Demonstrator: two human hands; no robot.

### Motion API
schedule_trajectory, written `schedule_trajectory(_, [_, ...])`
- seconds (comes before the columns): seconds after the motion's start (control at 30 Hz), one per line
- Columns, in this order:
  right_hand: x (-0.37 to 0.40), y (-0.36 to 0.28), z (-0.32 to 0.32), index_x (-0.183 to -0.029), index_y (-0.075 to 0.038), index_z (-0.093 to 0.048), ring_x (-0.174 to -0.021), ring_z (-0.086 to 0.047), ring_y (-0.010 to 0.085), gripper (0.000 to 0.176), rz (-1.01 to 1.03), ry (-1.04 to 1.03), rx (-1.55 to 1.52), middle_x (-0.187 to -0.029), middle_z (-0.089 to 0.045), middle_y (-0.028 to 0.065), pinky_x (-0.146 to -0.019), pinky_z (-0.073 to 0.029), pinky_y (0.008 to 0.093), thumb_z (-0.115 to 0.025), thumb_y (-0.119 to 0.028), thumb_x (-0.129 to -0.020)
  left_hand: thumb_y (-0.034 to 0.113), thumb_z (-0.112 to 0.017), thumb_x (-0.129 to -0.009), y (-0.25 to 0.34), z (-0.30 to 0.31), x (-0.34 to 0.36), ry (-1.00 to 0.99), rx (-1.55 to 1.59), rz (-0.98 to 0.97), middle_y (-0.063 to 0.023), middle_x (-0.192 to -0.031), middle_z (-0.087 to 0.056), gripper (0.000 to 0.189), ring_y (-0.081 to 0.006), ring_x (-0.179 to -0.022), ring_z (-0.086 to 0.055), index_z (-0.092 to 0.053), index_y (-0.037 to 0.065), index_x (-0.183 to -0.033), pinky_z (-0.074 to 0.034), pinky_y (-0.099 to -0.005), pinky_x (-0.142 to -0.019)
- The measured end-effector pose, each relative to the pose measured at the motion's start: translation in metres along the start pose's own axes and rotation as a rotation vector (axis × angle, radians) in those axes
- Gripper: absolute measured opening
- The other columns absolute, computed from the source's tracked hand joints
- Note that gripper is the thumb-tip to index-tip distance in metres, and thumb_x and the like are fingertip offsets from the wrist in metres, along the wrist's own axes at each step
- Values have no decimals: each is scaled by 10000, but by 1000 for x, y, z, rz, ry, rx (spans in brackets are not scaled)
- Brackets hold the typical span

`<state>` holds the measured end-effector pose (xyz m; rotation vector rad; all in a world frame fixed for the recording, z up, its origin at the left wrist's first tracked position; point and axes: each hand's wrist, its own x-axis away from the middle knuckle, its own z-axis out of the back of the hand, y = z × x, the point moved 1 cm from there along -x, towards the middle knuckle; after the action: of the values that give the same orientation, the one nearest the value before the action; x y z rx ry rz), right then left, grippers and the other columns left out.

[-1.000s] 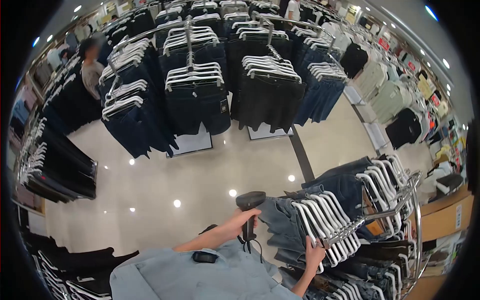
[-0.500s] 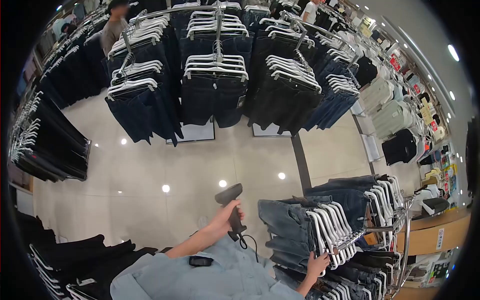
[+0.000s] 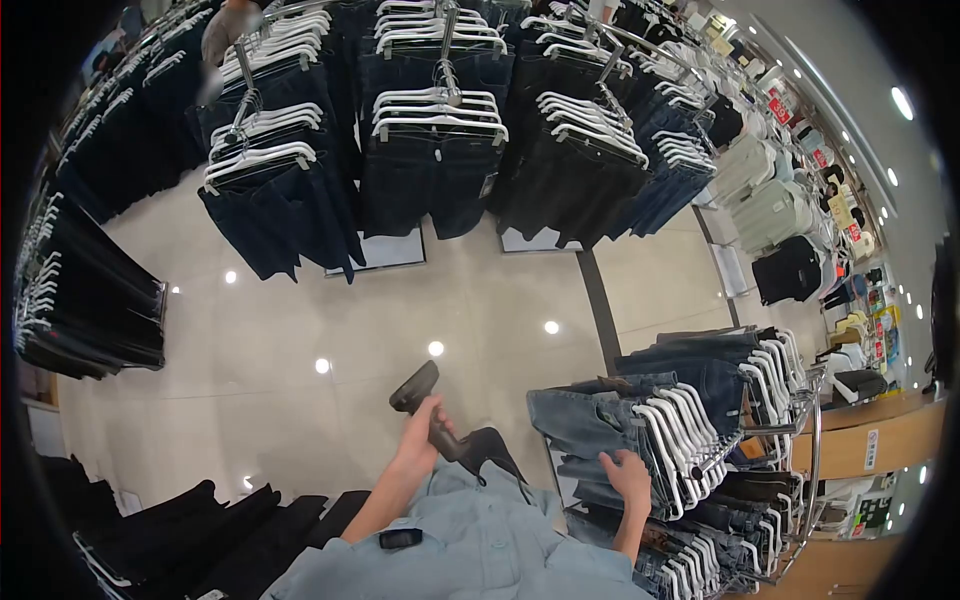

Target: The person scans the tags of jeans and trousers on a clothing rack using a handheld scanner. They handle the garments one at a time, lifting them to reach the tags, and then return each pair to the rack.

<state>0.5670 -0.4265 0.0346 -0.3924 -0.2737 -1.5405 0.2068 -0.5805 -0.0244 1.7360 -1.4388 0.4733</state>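
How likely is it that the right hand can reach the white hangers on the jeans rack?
Probably yes: the right hand rests on the light-blue jeans right beside the white hangers, with nothing between them. The left hand is taken up by the scanner.

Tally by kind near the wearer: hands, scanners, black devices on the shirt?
Hands: 2 (left hand grips the scanner, right hand on jeans)
Scanner: 1
Black device: 1
Total: 4
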Motion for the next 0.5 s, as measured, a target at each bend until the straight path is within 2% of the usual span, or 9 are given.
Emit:
schedule_trajectory(0.07, [-6,-14,1,-1252,-7,-692,-1160,-673,361,640,24,-24,-22,-1231,-712,195,-995,-515,438,-691,-526,-877,241,-693,-958,1,9,-2,2,39,-6,-10,-726,-514,210,-158,-678,-541,-539,99,-941,-484,-335,-668])
schedule_trajectory(0.1, [-10,-22,1,-1255,-5,-690,-1160,-673,361,631,86,-71,-7,-1232,-709,200,-993,-516,435,-687,-516,-884,208,-739,-913,3,10,-2,13,85,-17,-18,-745,-519,225,-168,-664,-550,-567,86,-992,-490,-333,-628])
schedule_trajectory(0.17, [-24,-32,-3,-1258,-2,-687,-1160,-672,361,622,155,-121,11,-1232,-707,204,-991,-518,432,-683,-505,-892,200,-740,-911,5,10,-1,7,94,-37,-16,-740,-514,217,-166,-661,-545,-569,87,-980,-481,-335,-621])
schedule_trajectory(0.23, [-50,-42,-18,-1267,4,-675,-1155,-670,369,605,356,-212,-9,-1226,-703,218,-988,-517,434,-677,-482,-906,193,-741,-909,7,8,2,6,100,-59,-14,-734,-509,209,-164,-658,-539,-570,87,-967,-472,-337,-613])
schedule_trajectory(0.27, [-57,-55,-19,-1267,4,-675,-1155,-670,369,605,362,-217,-15,-1226,-703,218,-988,-517,434,-677,-482,-906,202,-734,-915,9,7,3,29,91,-84,-13,-727,-501,204,-162,-655,-531,-567,90,-952,-463,-337,-612])
schedule_trajectory(0.33, [-71,-86,-20,-1264,9,-669,-1147,-660,391,578,498,-211,24,-1215,-696,235,-979,-517,444,-669,-459,-923,212,-727,-921,12,4,5,56,58,-103,-11,-720,-493,202,-160,-652,-524,-565,92,-938,-455,-338,-611])
schedule_trajectory(0.37, [-78,-99,-20,-1264,9,-669,-1147,-660,391,578,489,-220,5,-1215,-696,235,-979,-517,444,-669,-459,-923,234,-698,-950,14,3,7,52,93,-113,-5,-707,-486,199,-152,-654,-509,-551,100,-935,-452,-328,-632])
schedule_trajectory(0.43, [-94,-126,-17,-1255,11,-666,-1127,-652,413,566,674,-220,-11,-1195,-693,246,-971,-517,455,-657,-456,-934,258,-658,-986,19,-3,10,51,128,-141,4,-696,-473,209,-137,-652,-476,-527,113,-912,-438,-317,-651])
schedule_trajectory(0.5, [-110,-147,-13,-1253,11,-664,-1131,-645,414,558,697,-270,-74,-1197,-688,247,-978,-513,455,-646,-452,-943,255,-657,-987,23,-12,11,80,112,-169,4,-700,-475,212,-135,-653,-476,-523,113,-905,-436,-314,-653])
